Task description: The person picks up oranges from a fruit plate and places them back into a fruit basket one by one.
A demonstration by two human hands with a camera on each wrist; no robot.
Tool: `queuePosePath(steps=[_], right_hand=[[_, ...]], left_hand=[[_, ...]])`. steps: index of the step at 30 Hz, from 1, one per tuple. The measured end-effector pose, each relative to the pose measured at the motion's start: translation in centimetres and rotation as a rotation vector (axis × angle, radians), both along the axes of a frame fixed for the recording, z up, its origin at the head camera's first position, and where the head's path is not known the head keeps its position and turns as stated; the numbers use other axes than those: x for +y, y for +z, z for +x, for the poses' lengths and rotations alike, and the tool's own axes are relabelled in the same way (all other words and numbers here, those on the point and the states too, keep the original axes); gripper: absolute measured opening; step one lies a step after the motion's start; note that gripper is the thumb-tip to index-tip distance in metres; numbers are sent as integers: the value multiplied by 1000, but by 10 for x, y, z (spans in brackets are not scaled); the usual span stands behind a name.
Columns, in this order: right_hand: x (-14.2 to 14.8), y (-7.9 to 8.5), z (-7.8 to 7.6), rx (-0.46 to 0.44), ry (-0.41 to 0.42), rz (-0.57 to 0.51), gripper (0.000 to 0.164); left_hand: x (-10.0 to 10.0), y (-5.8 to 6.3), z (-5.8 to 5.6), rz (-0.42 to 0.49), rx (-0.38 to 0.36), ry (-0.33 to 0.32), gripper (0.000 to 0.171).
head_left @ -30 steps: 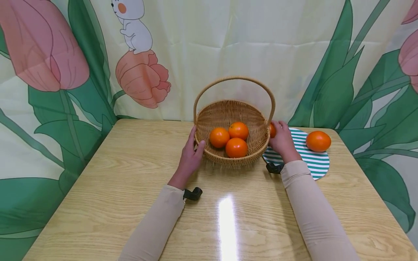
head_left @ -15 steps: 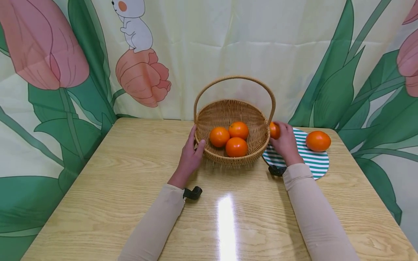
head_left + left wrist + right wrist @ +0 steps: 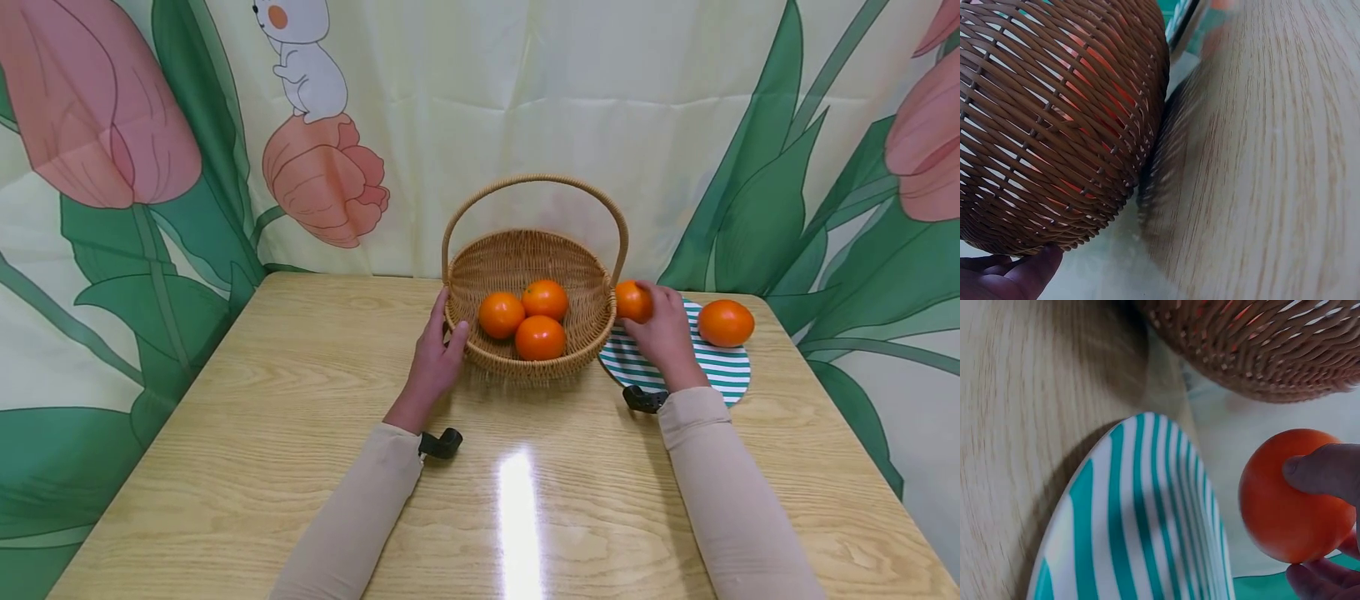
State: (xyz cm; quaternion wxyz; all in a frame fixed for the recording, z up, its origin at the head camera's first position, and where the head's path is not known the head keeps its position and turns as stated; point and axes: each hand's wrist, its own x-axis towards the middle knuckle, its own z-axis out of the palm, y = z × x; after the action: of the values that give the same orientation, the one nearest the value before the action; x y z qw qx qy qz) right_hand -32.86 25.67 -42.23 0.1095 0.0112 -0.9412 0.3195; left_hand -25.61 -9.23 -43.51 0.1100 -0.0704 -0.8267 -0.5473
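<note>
A wicker basket (image 3: 531, 367) with a tall arched handle stands at the back of the table, holding three oranges (image 3: 540, 337). My left hand (image 3: 432, 358) rests along its left side, fingers nearly straight and thumb at the front; the left wrist view shows a digit (image 3: 1038, 272) against the weave. To the right of the basket, my right hand (image 3: 660, 329) grips another orange (image 3: 634, 301) between thumb and fingers. The right wrist view has this orange (image 3: 1294, 515) apart from the basket (image 3: 1254, 359), beside the striped plate (image 3: 1129, 531).
Under my right hand lies the round green-and-white striped plate (image 3: 723, 371), with one more orange (image 3: 726, 323) on its far right part. A curtain printed with tulips (image 3: 592, 100) hangs directly behind the wooden table (image 3: 315, 358).
My right hand has shifted slightly to the right with its orange, which now shows more fully beside the basket. The left hand keeps its place on the basket.
</note>
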Motion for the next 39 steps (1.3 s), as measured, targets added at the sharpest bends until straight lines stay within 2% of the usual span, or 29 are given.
queuePosePath(steps=[9, 22, 32, 39], right_hand=[[1, 16, 24, 91, 8, -22, 67], [-1, 40, 52, 231, 2, -116, 67], [-12, 61, 69, 363, 1, -100, 67], [-22, 66, 78, 454, 38, -71, 66]], left_hand=[[0, 0, 0, -21, 10, 11, 63], [0, 1, 2, -23, 35, 17, 64], [1, 2, 3, -21, 30, 17, 65], [1, 2, 3, -17, 36, 3, 66]])
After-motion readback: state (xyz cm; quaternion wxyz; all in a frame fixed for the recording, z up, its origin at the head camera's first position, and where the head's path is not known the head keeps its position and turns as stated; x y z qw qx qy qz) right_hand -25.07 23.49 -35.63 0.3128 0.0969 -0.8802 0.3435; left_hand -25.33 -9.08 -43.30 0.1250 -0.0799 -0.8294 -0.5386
